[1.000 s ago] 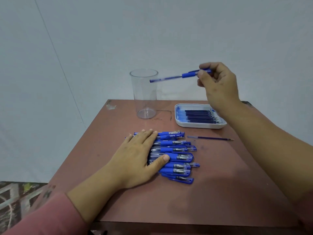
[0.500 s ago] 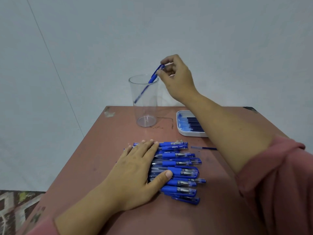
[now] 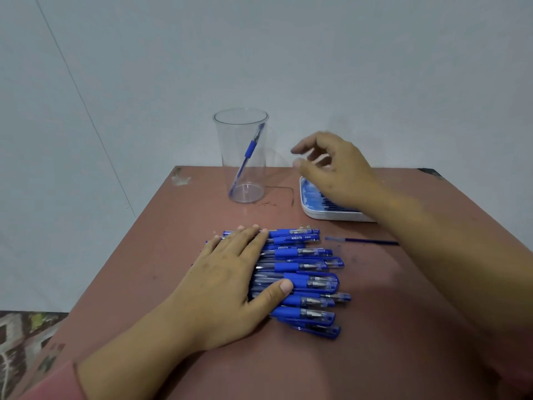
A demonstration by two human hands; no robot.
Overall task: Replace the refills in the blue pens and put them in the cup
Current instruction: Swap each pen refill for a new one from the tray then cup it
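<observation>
A clear plastic cup [image 3: 227,134] stands at the table's far edge with one blue pen [image 3: 247,157] leaning inside it. Several blue pens [image 3: 305,281] lie in a row at the table's middle. My left hand [image 3: 230,278] rests flat on their left ends, fingers spread. My right hand [image 3: 334,163] hovers empty to the right of the cup, fingers apart, above a white tray [image 3: 331,216] holding several blue refills. One loose refill [image 3: 363,241] lies on the table right of the pens.
The brown table [image 3: 389,327] has a chipped far-left corner [image 3: 180,177] and a thin wire [image 3: 284,190] by the cup. A pale wall stands close behind. Patterned floor [image 3: 20,330] shows at lower left.
My right hand carried a blue pen to the cup, let it drop in, and pulled back to the right, empty. My left hand stayed on the pens.
</observation>
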